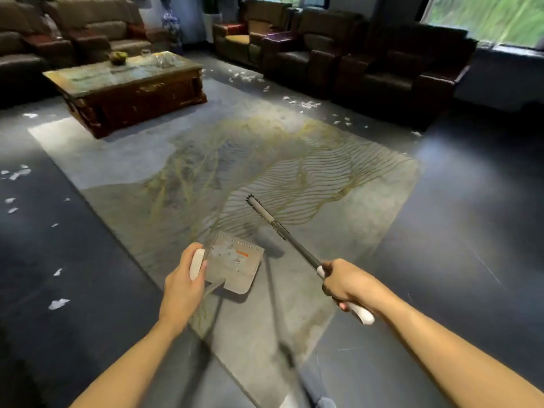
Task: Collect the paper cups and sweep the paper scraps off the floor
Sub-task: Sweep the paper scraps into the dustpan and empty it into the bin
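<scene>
My left hand (184, 279) curls round the dustpan (235, 269) handle, my right hand (343, 281) round the broom (294, 243) shaft. I judge both light and stiff; the paper scraps (59, 303) look flimsy, easily scattered.

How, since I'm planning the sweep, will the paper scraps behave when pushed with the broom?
Likely light: the paper scraps are small, thin, torn bits, so they may flutter or scatter rather than slide. The dark floor looks smooth and glossy, so they should push easily.
</scene>
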{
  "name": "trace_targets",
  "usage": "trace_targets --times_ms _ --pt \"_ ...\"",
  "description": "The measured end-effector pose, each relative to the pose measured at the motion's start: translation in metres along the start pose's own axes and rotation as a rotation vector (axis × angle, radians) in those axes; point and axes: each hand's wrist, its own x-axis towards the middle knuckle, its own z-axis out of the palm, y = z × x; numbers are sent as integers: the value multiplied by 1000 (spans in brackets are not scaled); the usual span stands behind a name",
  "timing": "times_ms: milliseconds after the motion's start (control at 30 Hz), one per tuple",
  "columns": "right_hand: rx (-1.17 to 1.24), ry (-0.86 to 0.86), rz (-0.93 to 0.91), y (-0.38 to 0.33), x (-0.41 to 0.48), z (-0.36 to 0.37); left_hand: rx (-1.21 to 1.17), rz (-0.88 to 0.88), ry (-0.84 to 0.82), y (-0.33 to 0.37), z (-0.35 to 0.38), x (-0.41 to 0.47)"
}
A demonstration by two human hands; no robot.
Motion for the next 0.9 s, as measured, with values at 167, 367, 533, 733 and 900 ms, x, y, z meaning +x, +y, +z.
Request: trace_targets --times_ms 167,367,533,733,900 --pt "66 118 125 70 17 -62 -48 161 -90 66 90 35" --pt "75 168 232 166 56 -174 -102 283 -177 165 241 70" --pt "52 177 324 243 79 -279 -155 333 -208 259 368 85" --pt "151 320 389 326 122 -382 -184 405 -329 359 510 104" --pt "233 411 444 381 188 -475 -208 409 -393 431 637 140"
